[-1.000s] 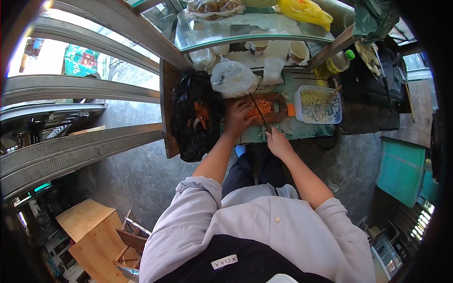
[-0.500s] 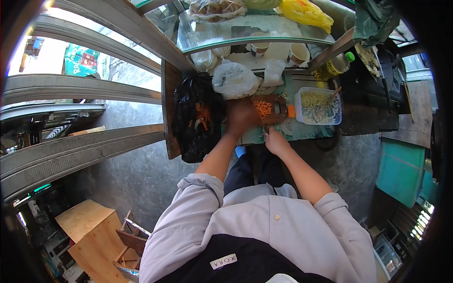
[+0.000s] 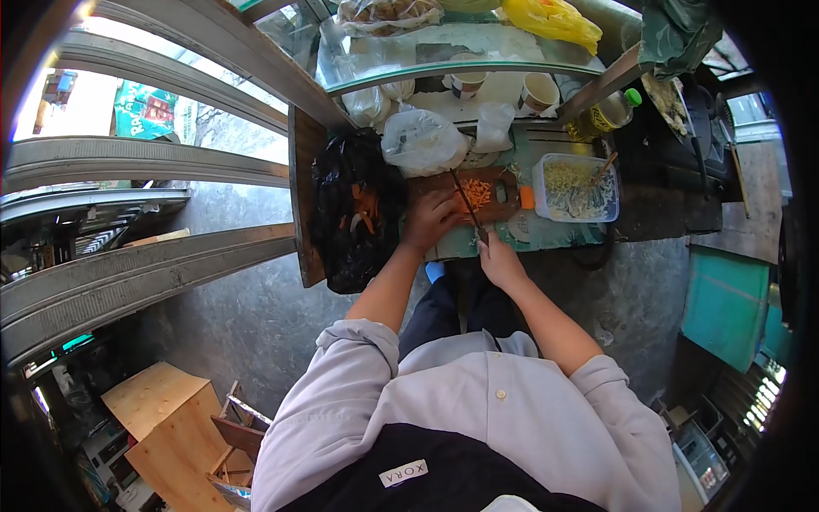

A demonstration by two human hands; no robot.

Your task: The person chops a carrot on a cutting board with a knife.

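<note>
On a brown wooden cutting board [image 3: 503, 207] lies a heap of finely diced carrot [image 3: 478, 193]. My right hand [image 3: 502, 259] is wrapped round the handle of a knife [image 3: 467, 203], whose blade slants up and to the left across the board, just left of the heap. Left of the blade, my left hand [image 3: 429, 220] has its fingers bent over an orange piece of carrot, mostly covered by them. A larger carrot chunk [image 3: 527, 197] rests by the board's right end. Beyond it is a clear plastic tub [image 3: 577, 215] holding pale shredded vegetables and a utensil.
A black plastic bag [image 3: 345, 247] with carrot peels sits at the left. Behind the board are a whitish plastic bag [image 3: 422, 141], paper cups [image 3: 537, 94] and a green-capped bottle [image 3: 604, 115]. A glass shelf edge [image 3: 465, 66] crosses above the table.
The knife blade now shows clearly over the board, where it was hidden or blurred before. My left hand, smeared earlier, has shifted slightly and is sharper. My right hand stays nearly in place.
</note>
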